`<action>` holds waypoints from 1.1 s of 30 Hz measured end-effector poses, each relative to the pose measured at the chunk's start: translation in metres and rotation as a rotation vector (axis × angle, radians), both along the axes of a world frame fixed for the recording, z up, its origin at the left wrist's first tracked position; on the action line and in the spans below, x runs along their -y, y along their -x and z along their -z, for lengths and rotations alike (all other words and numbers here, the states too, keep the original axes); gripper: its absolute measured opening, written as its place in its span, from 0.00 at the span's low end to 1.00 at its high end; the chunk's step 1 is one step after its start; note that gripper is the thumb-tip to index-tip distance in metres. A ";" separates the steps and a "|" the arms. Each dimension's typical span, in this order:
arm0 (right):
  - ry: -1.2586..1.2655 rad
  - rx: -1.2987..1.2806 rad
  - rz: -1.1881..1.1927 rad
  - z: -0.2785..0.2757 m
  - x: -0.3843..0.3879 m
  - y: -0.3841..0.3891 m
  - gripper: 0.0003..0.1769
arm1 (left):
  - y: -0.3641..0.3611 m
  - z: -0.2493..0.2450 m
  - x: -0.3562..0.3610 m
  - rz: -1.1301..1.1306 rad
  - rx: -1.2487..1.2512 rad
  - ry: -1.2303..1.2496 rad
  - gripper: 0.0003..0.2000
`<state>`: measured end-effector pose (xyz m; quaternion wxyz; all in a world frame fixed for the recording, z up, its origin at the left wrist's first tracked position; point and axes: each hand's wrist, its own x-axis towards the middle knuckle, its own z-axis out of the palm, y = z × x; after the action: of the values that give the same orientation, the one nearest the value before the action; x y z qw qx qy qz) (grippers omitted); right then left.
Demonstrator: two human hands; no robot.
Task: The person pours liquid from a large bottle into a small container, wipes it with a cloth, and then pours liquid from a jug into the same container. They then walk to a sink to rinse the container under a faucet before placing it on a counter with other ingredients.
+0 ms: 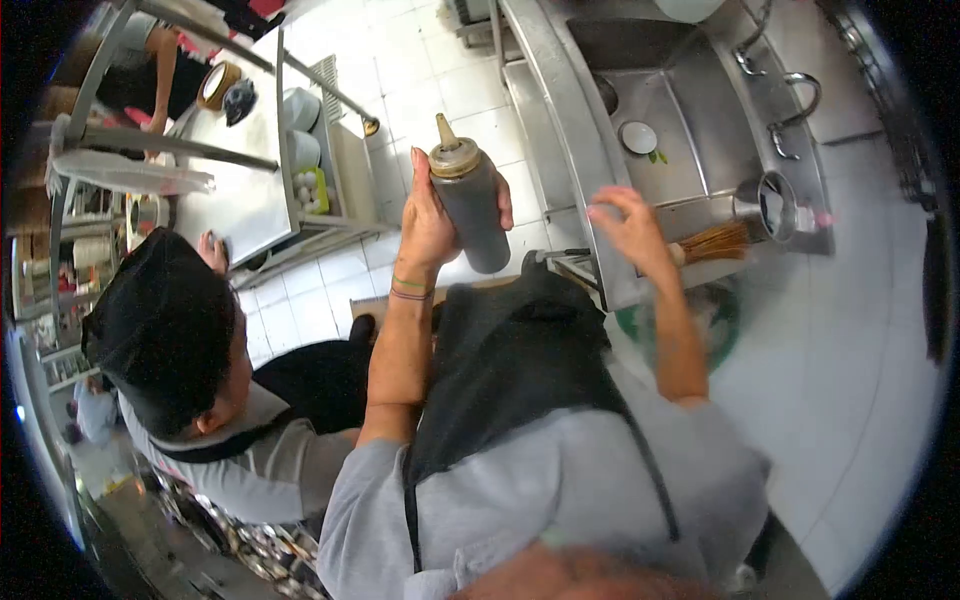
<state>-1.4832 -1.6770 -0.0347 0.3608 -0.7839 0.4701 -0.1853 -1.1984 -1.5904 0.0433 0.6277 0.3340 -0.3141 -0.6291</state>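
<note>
My left hand [433, 222] is wrapped round a dark squeeze bottle [475, 220], which stands nearly upright, its pale pointed nozzle at the top. Coloured bands circle the left wrist. My right hand [630, 228] is raised at the front edge of the steel sink counter [575, 120], its fingers apart and holding nothing. Just beyond it, a straw brush [715, 243] lies beside a metal pot [768, 205] on the counter.
A co-worker in a black cap [165, 335] stands close at the left, by a steel table [235, 180]. The sink basin [690, 120] holds a small white bowl [638, 138]. Below the counter is a green-rimmed tub [725, 335]. Another person's arm shows at upper left.
</note>
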 end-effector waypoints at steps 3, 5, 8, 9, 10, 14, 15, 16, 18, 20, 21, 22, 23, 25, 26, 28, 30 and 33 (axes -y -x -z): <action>-0.177 0.308 -0.399 -0.031 -0.029 -0.049 0.30 | 0.013 0.008 -0.002 -0.159 -0.030 -0.154 0.45; -0.328 0.443 -0.455 -0.033 -0.043 -0.073 0.39 | 0.022 0.017 -0.011 -0.346 0.028 -0.379 0.39; -0.564 0.286 -0.445 -0.026 -0.054 -0.102 0.34 | 0.034 0.036 -0.037 -0.512 0.355 -0.290 0.28; -0.460 0.300 -0.559 -0.012 -0.058 -0.100 0.30 | 0.037 0.044 -0.047 -0.493 0.369 -0.206 0.23; -0.464 0.331 -0.574 -0.005 -0.064 -0.102 0.27 | 0.039 0.050 -0.052 -0.463 0.170 -0.139 0.18; -0.621 0.314 -0.583 0.013 -0.085 -0.099 0.22 | 0.045 0.063 -0.088 -0.637 0.112 -0.087 0.10; -0.632 0.283 -0.623 0.021 -0.088 -0.097 0.22 | 0.041 0.062 -0.103 -0.660 0.145 -0.075 0.08; -0.567 0.228 -0.703 0.027 -0.090 -0.094 0.23 | 0.040 0.061 -0.120 -0.720 0.288 -0.129 0.08; -0.414 0.131 -0.837 0.040 -0.092 -0.089 0.25 | 0.034 0.073 -0.155 -0.840 0.901 -0.137 0.11; -0.461 0.128 -0.860 0.045 -0.107 -0.086 0.26 | 0.040 0.102 -0.205 -0.643 1.035 -0.146 0.21; -0.425 0.096 -0.894 0.041 -0.115 -0.088 0.27 | 0.047 0.110 -0.225 -0.583 0.999 -0.163 0.25; -0.455 0.097 -0.895 0.052 -0.121 -0.086 0.26 | 0.057 0.112 -0.243 -0.523 0.961 -0.181 0.30; -0.408 0.069 -0.948 0.057 -0.128 -0.087 0.26 | 0.067 0.104 -0.261 -0.543 0.949 -0.202 0.35; -0.406 0.037 -1.058 0.061 -0.145 -0.096 0.24 | 0.083 0.102 -0.288 -0.680 0.862 -0.198 0.46; -0.451 0.070 -1.100 0.066 -0.158 -0.101 0.23 | 0.091 0.108 -0.303 -0.786 0.829 -0.150 0.46; -0.446 -0.048 -1.215 0.061 -0.195 -0.114 0.24 | 0.108 0.102 -0.341 -0.885 0.832 -0.253 0.47; -0.514 0.022 -1.333 0.069 -0.239 -0.121 0.26 | 0.127 0.113 -0.380 -1.019 0.824 -0.289 0.44; -0.526 0.046 -1.563 0.070 -0.308 -0.138 0.31 | 0.152 0.107 -0.446 -1.184 0.821 -0.347 0.36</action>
<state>-1.3449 -1.3685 -0.1049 0.5672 -0.7707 -0.1904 0.2192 -1.3500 -1.1443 -0.0634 0.6321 0.7504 -0.1867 -0.0503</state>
